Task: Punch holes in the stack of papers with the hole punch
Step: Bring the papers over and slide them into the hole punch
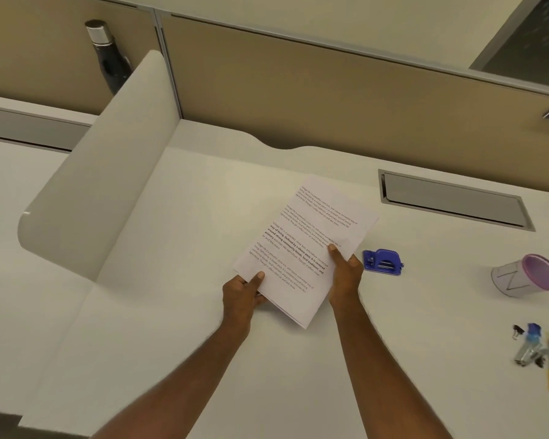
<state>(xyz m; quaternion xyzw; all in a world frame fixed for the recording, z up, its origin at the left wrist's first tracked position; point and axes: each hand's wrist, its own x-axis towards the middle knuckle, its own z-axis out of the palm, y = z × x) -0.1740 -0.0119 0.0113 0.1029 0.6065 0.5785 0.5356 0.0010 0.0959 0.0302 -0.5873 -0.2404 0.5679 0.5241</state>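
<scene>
White desk (171, 312), tan partition walls (298, 83)

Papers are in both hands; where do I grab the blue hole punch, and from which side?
Judging by its pose, take the hole punch across its domed middle, from above. It sits flat on the desk just beyond the right hand, so free that hand while the left hand keeps the papers.

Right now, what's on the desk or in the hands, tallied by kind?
Paper stacks: 1, the stack of papers, held in both hands
Hole punches: 1, the blue hole punch
Cups: 1, the purple-rimmed cup
Bottles: 1, the dark bottle
Small stationery clutter: blurred, uncounted
Total: 4
</scene>
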